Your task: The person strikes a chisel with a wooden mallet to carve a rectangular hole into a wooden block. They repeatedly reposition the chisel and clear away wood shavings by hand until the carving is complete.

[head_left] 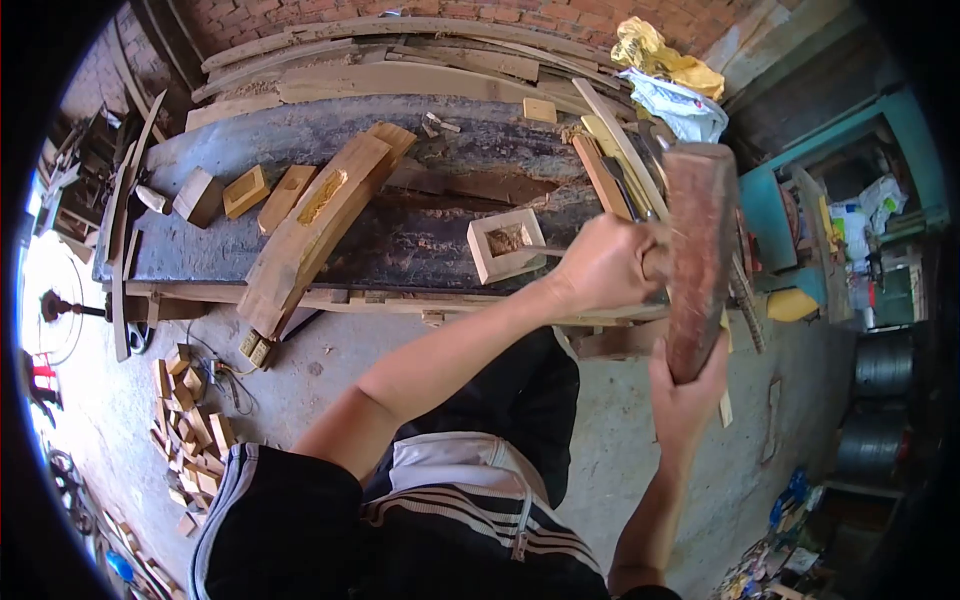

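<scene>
My left hand [605, 262] is wrapped round the handle of a chisel [545, 251], whose metal blade reaches left into the hollow of a small wooden block [485, 265]. The block rests near the front edge of the dark workbench [410, 235], with wood chips in its hollow. To the right, my right hand [690, 390] grips the lower end of a thick wooden mallet [697, 240]. The mallet stands upright in view, beside the butt of the chisel handle. A long beam [320, 225] with a mortise cut in it lies left of the block.
Small wood blocks [198, 198] lie on the bench's left part. Tools and strips [600, 175] are at its right, near plastic bags [675, 105]. Long boards [350, 85] line the back. Offcuts [195, 420] are heaped on the floor at left.
</scene>
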{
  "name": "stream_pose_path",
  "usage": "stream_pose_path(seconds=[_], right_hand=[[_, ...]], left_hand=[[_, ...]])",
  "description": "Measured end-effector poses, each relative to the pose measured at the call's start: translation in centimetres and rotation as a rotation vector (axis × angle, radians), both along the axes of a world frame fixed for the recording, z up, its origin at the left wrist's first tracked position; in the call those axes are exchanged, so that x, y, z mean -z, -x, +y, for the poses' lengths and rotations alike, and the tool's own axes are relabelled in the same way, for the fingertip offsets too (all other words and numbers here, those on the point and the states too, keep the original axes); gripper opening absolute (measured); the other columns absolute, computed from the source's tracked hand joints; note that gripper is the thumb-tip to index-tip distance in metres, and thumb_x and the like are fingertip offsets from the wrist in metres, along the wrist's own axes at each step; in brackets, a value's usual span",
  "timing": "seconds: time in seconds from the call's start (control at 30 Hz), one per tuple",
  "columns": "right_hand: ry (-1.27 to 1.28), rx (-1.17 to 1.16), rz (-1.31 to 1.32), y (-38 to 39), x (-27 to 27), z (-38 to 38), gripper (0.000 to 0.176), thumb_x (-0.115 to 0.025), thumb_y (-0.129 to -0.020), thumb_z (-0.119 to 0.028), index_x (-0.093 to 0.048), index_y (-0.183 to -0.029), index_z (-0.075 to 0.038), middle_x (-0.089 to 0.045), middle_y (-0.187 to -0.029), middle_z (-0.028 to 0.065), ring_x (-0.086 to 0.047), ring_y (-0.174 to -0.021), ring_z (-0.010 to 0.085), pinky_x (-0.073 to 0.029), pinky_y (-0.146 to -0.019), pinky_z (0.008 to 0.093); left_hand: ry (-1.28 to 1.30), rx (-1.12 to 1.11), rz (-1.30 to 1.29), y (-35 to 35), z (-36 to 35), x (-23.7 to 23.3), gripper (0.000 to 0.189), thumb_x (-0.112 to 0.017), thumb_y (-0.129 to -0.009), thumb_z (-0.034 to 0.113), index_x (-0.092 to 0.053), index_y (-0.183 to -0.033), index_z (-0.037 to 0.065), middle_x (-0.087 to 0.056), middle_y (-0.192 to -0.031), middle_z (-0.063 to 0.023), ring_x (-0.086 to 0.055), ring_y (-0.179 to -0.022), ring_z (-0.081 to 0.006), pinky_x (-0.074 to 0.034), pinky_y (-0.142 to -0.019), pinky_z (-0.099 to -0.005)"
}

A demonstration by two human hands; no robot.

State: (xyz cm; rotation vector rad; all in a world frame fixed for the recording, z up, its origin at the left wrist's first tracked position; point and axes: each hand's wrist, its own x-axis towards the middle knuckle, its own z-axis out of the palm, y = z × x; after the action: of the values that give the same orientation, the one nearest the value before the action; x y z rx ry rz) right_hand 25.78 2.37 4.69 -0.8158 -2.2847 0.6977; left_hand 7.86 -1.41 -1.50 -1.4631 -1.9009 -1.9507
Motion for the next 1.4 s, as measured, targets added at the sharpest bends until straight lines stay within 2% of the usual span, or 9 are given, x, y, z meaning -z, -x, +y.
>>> stream_pose_path(seconds=[0.13, 0.23, 0.3, 0.4, 0.53, 0.6, 0.73, 0.8, 1.4], right_hand=[[0.014, 0.113, 0.155, -2.6, 0.7, 0.6, 0.044, -0.072, -0.081, -0.01, -0.054, -0.118, 0.004, -0.066, -0.107, 0.0207, -0.066, -0.097, 0.0292, -0.05, -0.085, 0.0371], [0.253, 0.254, 0.267, -2.7, 0.9, 0.3, 0.051, -0.072, -0.081, -0.01, -0.052, -0.125, 0.007, -0.063, -0.117, 0.0221, -0.063, -0.106, 0.0297, -0.047, -0.093, 0.0387], [0.086, 0.13, -0.254, -1.5, 1.5, -0.2, 0.055, -0.072, -0.082, -0.01, -0.05, -0.129, 0.008, -0.06, -0.121, 0.0214, -0.06, -0.111, 0.0281, -0.045, -0.097, 0.0386], [0.198, 0.033, 0.055, -2.8, 4.1, 0.1, 0.054, -0.073, -0.083, -0.012, -0.049, -0.128, 0.008, -0.06, -0.119, 0.0202, -0.06, -0.109, 0.0277, -0.045, -0.095, 0.0387], [0.362, 0.11, 0.13, -3.9, 4.2, -0.2, 0.051, -0.073, -0.083, -0.013, -0.05, -0.124, 0.008, -0.06, -0.116, 0.0184, -0.058, -0.11, 0.0287, -0.044, -0.098, 0.0401], [0.325, 0.063, 0.143, -4.7, 4.5, 0.3, 0.047, -0.074, -0.085, -0.018, -0.05, -0.119, 0.005, -0.06, -0.101, 0.0141, -0.063, -0.089, 0.0242, -0.051, -0.082, 0.0359], [0.535, 0.02, 0.245, -5.3, 3.7, -0.7, 0.043, -0.074, -0.087, -0.024, -0.05, -0.113, 0.002, -0.056, -0.084, 0.0068, -0.057, -0.061, 0.0142, -0.047, -0.057, 0.0278], [0.477, -0.015, 0.229, -5.6, 4.8, -0.4, 0.055, -0.068, -0.093, -0.026, -0.044, -0.134, 0.003, -0.058, -0.087, 0.0058, -0.049, -0.052, 0.0093, -0.04, -0.045, 0.0249], [0.534, -0.028, 0.126, -3.7, 5.4, -0.6, 0.041, -0.068, -0.093, -0.028, -0.049, -0.117, -0.001, -0.054, -0.079, 0.0031, -0.048, -0.051, 0.0085, -0.038, -0.045, 0.0238]], left_hand=[[0.052, 0.028, 0.018, -1.1, -0.4, 0.2, 0.021, -0.074, -0.065, 0.012, -0.063, -0.082, 0.006, -0.063, -0.075, -0.0186, -0.061, -0.073, -0.0413, -0.052, -0.064, -0.0435], [0.055, 0.059, 0.034, -1.3, -0.1, 0.5, 0.02, -0.075, -0.067, 0.014, -0.064, -0.082, 0.006, -0.062, -0.073, -0.0189, -0.061, -0.071, -0.0413, -0.051, -0.063, -0.0436], [0.116, 0.008, 0.101, -1.0, 0.1, 1.1, 0.018, -0.073, -0.068, 0.015, -0.065, -0.082, 0.007, -0.061, -0.071, -0.0188, -0.061, -0.072, -0.0413, -0.052, -0.064, -0.0436], [0.08, 0.042, 0.07, -0.9, -0.4, 0.5, 0.014, -0.072, -0.071, 0.014, -0.066, -0.081, 0.006, -0.061, -0.07, -0.0195, -0.06, -0.07, -0.0419, -0.052, -0.063, -0.042], [-0.188, -0.089, -0.031, 3.2, -0.1, -0.5, 0.014, -0.072, -0.08, 0.014, -0.064, -0.075, 0.004, -0.062, -0.06, -0.0097, -0.059, -0.048, -0.0223, -0.049, -0.051, -0.0344], [-0.035, -0.138, -0.468, 4.9, -2.3, -3.2, 0.022, -0.074, -0.083, 0.017, -0.064, -0.072, 0.001, -0.061, -0.058, -0.0055, -0.056, -0.055, -0.0126, -0.046, -0.056, -0.0317], [-0.156, -0.122, -0.472, 8.5, -3.1, -2.7, 0.04, -0.074, -0.087, 0.024, -0.054, -0.06, 0.003, -0.045, -0.053, 0.0056, -0.035, -0.054, -0.0048, -0.032, -0.05, -0.0293], [-0.145, -0.105, -0.482, 8.3, -3.6, -3.1, 0.04, -0.073, -0.088, 0.024, -0.052, -0.06, 0.005, -0.042, -0.053, 0.0063, -0.034, -0.054, -0.0051, -0.032, -0.051, -0.0289], [-0.117, -0.007, -0.589, 9.3, -3.5, -2.3, 0.032, -0.071, -0.09, 0.024, -0.057, -0.069, 0.004, -0.047, -0.056, 0.0048, -0.038, -0.052, -0.0046, -0.033, -0.049, -0.0281]])
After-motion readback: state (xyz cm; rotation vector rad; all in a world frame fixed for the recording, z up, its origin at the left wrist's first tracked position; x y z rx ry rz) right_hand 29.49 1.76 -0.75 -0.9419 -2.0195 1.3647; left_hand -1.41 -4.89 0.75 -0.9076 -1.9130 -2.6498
